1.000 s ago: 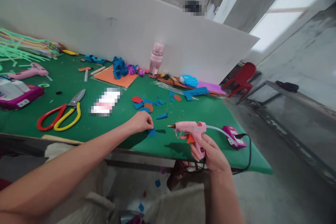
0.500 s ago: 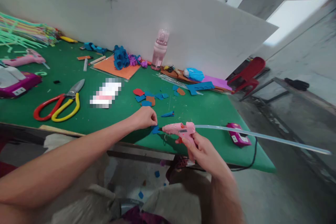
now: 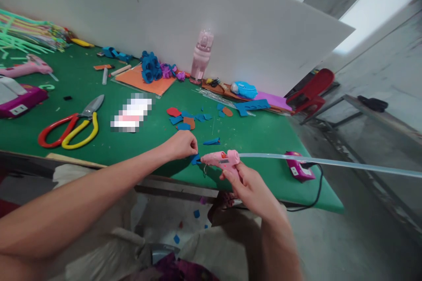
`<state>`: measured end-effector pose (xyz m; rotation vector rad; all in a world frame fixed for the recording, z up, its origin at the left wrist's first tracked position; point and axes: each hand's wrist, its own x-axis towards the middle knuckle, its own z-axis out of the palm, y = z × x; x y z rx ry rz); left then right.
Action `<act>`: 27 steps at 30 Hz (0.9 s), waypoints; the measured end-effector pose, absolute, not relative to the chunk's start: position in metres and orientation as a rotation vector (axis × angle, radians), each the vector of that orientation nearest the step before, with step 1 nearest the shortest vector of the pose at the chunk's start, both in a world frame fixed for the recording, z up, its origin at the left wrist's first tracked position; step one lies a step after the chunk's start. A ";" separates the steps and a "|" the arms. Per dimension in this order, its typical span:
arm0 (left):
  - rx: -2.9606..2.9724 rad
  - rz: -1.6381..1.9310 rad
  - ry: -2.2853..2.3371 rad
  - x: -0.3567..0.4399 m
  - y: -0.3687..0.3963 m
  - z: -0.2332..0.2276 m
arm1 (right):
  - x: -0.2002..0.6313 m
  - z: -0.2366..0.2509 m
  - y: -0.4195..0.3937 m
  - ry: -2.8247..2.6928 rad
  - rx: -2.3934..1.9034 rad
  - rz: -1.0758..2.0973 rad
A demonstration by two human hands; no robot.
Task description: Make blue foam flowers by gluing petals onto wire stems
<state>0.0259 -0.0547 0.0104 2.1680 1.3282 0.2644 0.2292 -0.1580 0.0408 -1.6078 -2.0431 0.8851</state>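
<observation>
Near the table's front edge, my left hand (image 3: 183, 144) pinches a small blue foam piece (image 3: 195, 160) from above. My right hand (image 3: 245, 184) is wrapped round the handle of a pink hot glue gun (image 3: 220, 159), whose dark nozzle points left and meets the blue piece or lies right beside it; I cannot tell which. A long clear glue stick (image 3: 313, 161) juts out of the gun's back toward the right. Just above the gun lies a rolled blue strip (image 3: 211, 141). Blue, red and orange cut pieces (image 3: 188, 123) are scattered beyond my left hand.
Red-and-yellow-handled scissors (image 3: 77, 125) lie on the left of the green table (image 3: 138, 153). A second pink glue gun (image 3: 28, 66) rests farther left. A pink bottle (image 3: 201, 58) stands against the white board. A purple power socket (image 3: 300, 167) with a black cable sits at the right.
The glue gun has shifted slightly left, its nozzle now at the blue piece. My left hand keeps its pinch. The whole view has moved a little.
</observation>
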 end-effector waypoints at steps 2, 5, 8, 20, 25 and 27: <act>2.167 0.272 1.327 0.026 -0.054 0.010 | 0.228 0.040 -0.158 -2.042 -1.605 0.891; 2.173 0.283 1.325 0.026 -0.054 0.009 | 0.227 0.039 -0.158 -2.048 -1.589 0.872; 2.179 0.295 1.318 0.026 -0.053 0.008 | 0.225 0.039 -0.157 -2.067 -1.562 0.835; 2.208 0.298 1.304 0.025 -0.053 0.006 | 0.222 0.039 -0.157 -2.096 -1.528 0.826; 2.208 0.285 1.312 0.026 -0.054 0.008 | 0.222 0.039 -0.157 -2.094 -1.540 0.820; 2.205 0.282 1.314 0.026 -0.054 0.008 | 0.222 0.038 -0.157 -2.093 -1.554 0.816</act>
